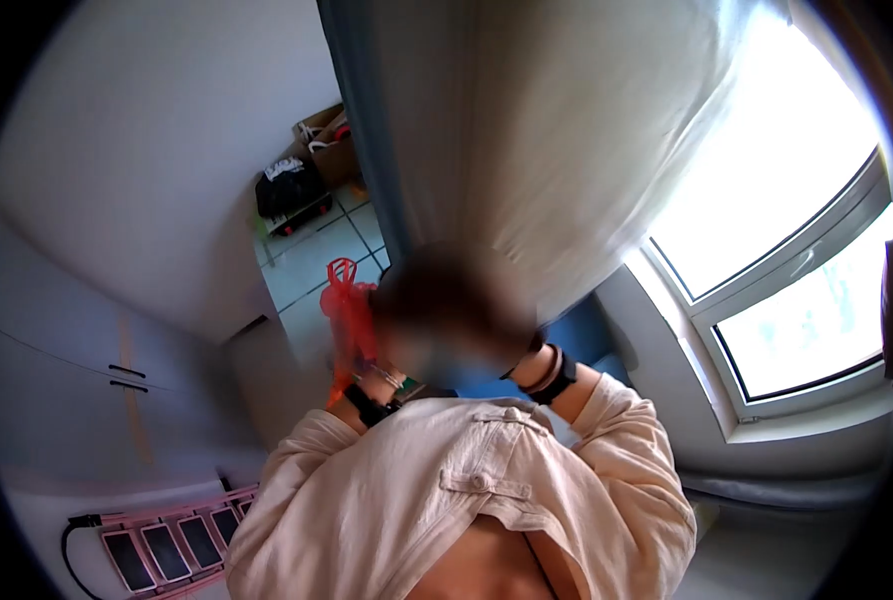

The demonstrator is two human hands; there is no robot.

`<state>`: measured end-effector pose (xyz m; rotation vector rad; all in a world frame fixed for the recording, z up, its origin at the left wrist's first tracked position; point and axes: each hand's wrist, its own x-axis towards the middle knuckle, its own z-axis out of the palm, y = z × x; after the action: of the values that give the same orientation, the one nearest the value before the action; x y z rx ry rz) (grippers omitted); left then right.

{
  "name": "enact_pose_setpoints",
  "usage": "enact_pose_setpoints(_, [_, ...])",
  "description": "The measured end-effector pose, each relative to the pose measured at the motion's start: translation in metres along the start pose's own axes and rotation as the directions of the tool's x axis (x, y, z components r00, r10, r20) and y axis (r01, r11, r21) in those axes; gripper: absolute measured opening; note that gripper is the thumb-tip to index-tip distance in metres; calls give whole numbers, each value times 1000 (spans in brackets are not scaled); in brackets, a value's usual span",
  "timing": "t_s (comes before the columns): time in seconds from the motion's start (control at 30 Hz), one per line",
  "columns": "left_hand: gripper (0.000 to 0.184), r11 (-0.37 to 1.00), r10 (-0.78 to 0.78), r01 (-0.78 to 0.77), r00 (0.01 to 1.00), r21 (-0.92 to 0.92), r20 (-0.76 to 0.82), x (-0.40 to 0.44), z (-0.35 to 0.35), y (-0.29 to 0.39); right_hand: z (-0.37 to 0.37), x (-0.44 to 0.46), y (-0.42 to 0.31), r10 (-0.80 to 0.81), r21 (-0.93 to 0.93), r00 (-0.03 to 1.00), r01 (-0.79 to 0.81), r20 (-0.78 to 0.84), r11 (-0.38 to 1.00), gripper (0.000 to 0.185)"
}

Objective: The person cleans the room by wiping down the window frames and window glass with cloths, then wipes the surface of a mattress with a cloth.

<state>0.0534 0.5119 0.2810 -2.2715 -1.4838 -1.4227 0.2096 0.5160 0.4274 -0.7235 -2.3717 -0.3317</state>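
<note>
A smeared dark brown shape covers the middle of the view and hides most of both hands. My left hand is at its left lower side, beside a red plastic bag with looped handles; whether I hold the bag cannot be told. A black watch is on my left wrist. At the lower right of the blur is my right hand, its fingers hidden, with a black band at the wrist. Both arms, in cream sleeves, reach toward the blur.
A pale curtain hangs ahead, with a window at the right. Beyond the curtain's left edge, a black bag and a cardboard box sit on floor tiles. Several phone-like panels lie in a pink frame, lower left.
</note>
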Motion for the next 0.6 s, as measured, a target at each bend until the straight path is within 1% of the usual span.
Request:
enact_pose_setpoints(0.03, [39, 994, -22, 23, 1000, 108, -12, -8, -4, -15, -8, 9, 2, -31, -12, 998, 31, -63, 999, 33])
enact_pose_setpoints(0.07, [39, 990, -78, 82, 996, 117, -31, -17, -3, -32, -18, 17, 3, -58, -24, 994, 56, -96, 998, 34])
enact_pose_setpoints(0.1, [39, 985, -152, 155, 987, 80, -49, -24, -1, -52, -26, 25, 4, -74, -29, 991, 72, -108, 997, 34])
enact_pose_setpoints(0.13, [40, 912, -304, 280, 952, -299, -34, -41, 18, -95, -32, 31, 7, -85, -31, 989, 82, -118, 996, 34])
enact_pose_setpoints(0.17, [41, 695, -448, 335, 894, -637, -18, -56, 37, -137, -35, 33, 9, -76, -14, 989, 74, -126, 997, 35])
enact_pose_setpoints(0.23, [48, 728, -564, 477, 825, -492, -35, -4, 15, -91, -35, 32, 13, -18, 59, 989, 27, -149, 998, 36])
enact_pose_setpoints(0.27, [51, 725, -618, 548, 785, -418, -43, 24, 3, -66, -28, 30, 12, 33, 135, 983, -8, -179, 991, 36])
enact_pose_setpoints(0.3, [52, 613, -601, 399, 796, -683, -74, 55, -19, -38, -20, 24, 11, 136, 257, 968, -79, -212, 963, 37])
enact_pose_setpoints(0.33, [53, 440, -583, 204, 806, -874, -105, 87, -40, -9, -8, 16, 9, 249, 391, 936, -139, -247, 910, 37])
enact_pose_setpoints(0.37, [53, 109, -546, 41, 838, -993, -26, 122, -69, 24, 0, 6, 7, 289, 420, 925, -165, -249, 892, 38])
enact_pose_setpoints(0.4, [53, 96, -552, 42, 834, -995, -18, 130, -64, 27, 7, -6, 3, 276, 377, 937, -180, -217, 909, 38])
enact_pose_setpoints(0.43, [49, 394, -459, 1, 866, -919, -196, 137, -60, 27, 7, -21, 1, 186, 218, 977, -160, -102, 963, 39])
enact_pose_setpoints(0.47, [48, 527, -391, -21, 882, -850, -264, 139, -57, 35, 6, -36, 0, 92, 65, 996, -92, 15, 994, 40])
enact_pose_setpoints(0.5, [46, 646, -318, -51, 889, -761, -329, 141, -54, 43, 11, -54, -6, 197, 45, 980, -199, 39, 979, 39])
enact_pose_setpoints(0.53, [42, 798, -87, -168, 919, -579, -386, 145, -49, 60, 20, -78, -9, 300, 22, 952, -302, 56, 953, 39])
enact_pose_setpoints(0.57, [38, 880, 157, -307, 909, -363, -387, 150, -45, 75, 53, -129, -6, 405, -86, 914, -405, -19, 910, 36])
enact_pose_setpoints(0.6, [38, 888, 297, -386, 897, -252, -326, 146, -39, 76, 15, -97, -21, 499, -72, 864, -503, -67, 861, 36])
